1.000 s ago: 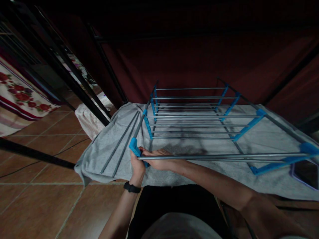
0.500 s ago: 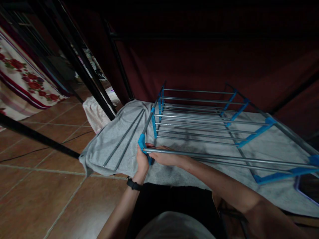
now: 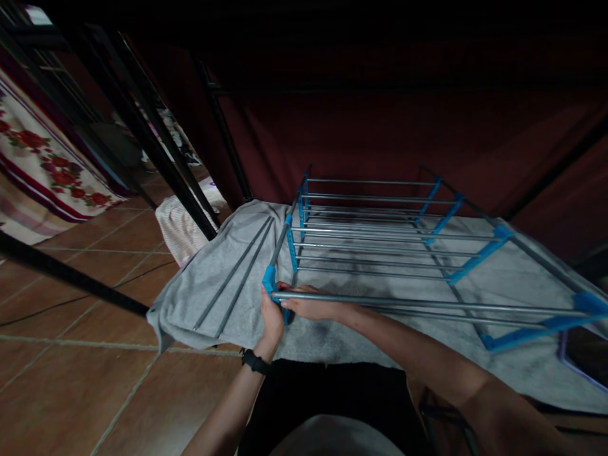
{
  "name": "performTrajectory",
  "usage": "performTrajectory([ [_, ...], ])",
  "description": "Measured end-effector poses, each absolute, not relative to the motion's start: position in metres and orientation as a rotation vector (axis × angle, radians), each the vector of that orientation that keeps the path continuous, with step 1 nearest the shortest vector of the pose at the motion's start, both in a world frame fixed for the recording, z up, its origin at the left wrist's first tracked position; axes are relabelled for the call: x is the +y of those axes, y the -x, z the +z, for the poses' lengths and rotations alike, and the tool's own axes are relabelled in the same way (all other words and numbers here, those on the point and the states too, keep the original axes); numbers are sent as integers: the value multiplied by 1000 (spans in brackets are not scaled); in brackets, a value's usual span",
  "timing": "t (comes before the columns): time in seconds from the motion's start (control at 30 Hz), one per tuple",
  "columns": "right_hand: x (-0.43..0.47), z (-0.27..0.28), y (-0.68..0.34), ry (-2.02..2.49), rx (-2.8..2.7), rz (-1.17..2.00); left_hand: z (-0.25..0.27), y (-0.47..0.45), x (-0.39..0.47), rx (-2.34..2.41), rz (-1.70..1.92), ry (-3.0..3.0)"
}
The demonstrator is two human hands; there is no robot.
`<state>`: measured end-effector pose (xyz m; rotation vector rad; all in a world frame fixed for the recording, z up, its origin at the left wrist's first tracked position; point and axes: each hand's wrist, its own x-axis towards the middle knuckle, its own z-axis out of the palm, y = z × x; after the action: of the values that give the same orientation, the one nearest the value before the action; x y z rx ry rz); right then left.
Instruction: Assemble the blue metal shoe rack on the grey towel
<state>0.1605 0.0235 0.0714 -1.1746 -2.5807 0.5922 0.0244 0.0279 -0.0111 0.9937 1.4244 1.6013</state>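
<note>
A rack of grey metal rods (image 3: 361, 246) with blue plastic brackets stands on a grey blanket (image 3: 351, 342). My left hand (image 3: 272, 316) is closed around the blue bracket (image 3: 269, 278) at the rack's near left corner. Close beside it, my right hand (image 3: 306, 305) reaches under the front rod (image 3: 380, 300) and grips near its left end, where rod and bracket meet. The rod partly hides the right fingers. Two loose metal rods (image 3: 232, 275) lie on the blanket left of the rack.
Black metal frame bars (image 3: 71, 275) rise at the left, with a dark red cloth (image 3: 380, 139) behind. A purple-edged dark object (image 3: 586, 358) lies at the right. Tiled floor (image 3: 61, 392) spreads at the left, with a striped cloth (image 3: 178, 228) and a floral blanket (image 3: 52, 158) further back.
The whole scene sits slightly lower in view as the camera tilts. Both hands stay at the same corner bracket, with only slight finger movement.
</note>
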Motion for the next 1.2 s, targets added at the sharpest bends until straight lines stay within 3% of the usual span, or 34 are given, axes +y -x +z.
performTrajectory([
  [0.27,14,77,-160,1373,-2582,504,8,-18,26,1256,1476,-1115],
  [0.5,1,75,-177,1134,-2519,419,30,-16,15,1215,1647,-1066],
  [0.63,-10,84,-188,822,-2521,631,35,-12,5,1088,1670,-1334],
  [0.8,-19,95,-199,725,-2431,955,41,-2,-7,981,1413,-1517],
  [1.2,-33,90,-197,833,-2123,1143,55,8,5,918,1379,-1480],
])
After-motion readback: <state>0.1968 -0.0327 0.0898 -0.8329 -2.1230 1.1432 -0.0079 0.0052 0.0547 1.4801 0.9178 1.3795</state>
